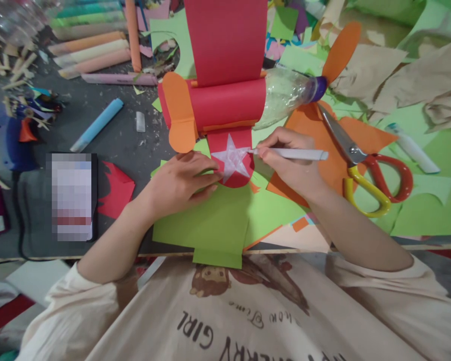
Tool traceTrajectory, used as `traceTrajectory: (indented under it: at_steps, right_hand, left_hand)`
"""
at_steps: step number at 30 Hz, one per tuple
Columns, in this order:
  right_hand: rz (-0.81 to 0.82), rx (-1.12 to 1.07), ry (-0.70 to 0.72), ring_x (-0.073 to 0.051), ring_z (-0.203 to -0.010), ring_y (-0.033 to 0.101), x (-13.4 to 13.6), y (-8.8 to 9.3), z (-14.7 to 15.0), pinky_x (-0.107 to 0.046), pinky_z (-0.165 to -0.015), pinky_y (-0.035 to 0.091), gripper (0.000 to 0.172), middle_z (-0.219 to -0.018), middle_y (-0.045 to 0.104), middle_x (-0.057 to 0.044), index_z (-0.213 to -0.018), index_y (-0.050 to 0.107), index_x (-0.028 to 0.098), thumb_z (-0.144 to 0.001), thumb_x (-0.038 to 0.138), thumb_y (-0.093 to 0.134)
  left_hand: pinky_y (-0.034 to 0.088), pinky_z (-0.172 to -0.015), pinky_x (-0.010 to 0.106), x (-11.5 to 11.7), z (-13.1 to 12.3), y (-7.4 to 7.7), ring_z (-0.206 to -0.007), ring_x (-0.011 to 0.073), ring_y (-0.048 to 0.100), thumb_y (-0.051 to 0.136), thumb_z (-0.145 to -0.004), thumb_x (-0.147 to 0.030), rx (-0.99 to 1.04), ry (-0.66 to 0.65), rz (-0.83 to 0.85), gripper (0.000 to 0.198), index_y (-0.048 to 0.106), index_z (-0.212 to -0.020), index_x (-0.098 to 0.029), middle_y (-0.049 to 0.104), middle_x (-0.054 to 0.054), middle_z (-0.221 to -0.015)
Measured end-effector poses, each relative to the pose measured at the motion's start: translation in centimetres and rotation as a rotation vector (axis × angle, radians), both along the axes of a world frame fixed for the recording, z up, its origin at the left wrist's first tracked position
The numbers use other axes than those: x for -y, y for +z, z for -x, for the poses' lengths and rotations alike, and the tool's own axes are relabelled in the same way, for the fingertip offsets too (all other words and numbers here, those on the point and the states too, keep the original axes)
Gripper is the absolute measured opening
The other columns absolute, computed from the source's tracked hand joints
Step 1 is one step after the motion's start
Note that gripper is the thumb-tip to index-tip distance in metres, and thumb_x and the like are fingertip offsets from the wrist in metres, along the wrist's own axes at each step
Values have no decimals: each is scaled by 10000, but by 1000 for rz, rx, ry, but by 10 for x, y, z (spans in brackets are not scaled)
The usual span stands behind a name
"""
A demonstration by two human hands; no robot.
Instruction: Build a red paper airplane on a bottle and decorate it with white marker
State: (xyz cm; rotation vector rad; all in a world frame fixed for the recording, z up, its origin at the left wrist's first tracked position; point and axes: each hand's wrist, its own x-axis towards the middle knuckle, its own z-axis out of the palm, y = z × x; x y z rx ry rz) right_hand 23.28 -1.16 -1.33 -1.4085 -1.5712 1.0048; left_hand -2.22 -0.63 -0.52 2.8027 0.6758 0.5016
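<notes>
A plastic bottle wrapped in red paper lies crosswise before me, with a purple cap, an orange paper blade and an orange paper tail piece. Red paper wings extend from its far and near sides. On the near wing is a whitish star with pen strokes in it. My right hand grips a white marker, its tip touching the star's right point. My left hand lies with fingers stretched out, fingertips at the wing's left edge by the star.
Scissors lie to the right on orange paper. Left are a blue marker, a phone, a red paper scrap and a blue glue gun with its cord. Green paper overhangs the table edge.
</notes>
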Motion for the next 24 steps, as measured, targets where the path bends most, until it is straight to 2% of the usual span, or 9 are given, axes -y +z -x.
traceTrajectory:
  at_steps: [4,12,19,24]
  right_hand:
    - [-9,10,-1,-151,-561,545,0,-1,-1,-290,-527,424,177,-610,608,18,-648,553,242,-796,248,649]
    - [10,20,199,-124,-524,507,2,7,0,-267,-501,394,128,-600,608,24,-654,600,222,-773,213,646]
    - [-43,-5,65,-129,-557,534,3,1,-1,-271,-530,419,204,-615,600,26,-673,566,230,-833,310,666]
    - [-60,3,137,-118,-539,511,4,0,0,-268,-517,406,182,-623,606,28,-674,591,220,-822,285,675]
  left_hand:
    - [556,-842,368,0,-1,0,-925,219,703,471,-997,-246,21,-6,-27,209,663,-1018,-167,736,81,-1035]
    - [557,-855,376,0,-1,-1,-949,223,701,463,-998,-243,14,-1,-6,212,662,-1026,-178,735,81,-1044]
    - [550,-868,384,0,0,-2,-982,232,695,458,-999,-267,6,1,12,228,670,-1032,-189,732,78,-1058]
    - [546,-881,384,1,1,-4,-1008,227,687,463,-998,-262,-9,14,35,222,669,-1054,-202,728,73,-1073]
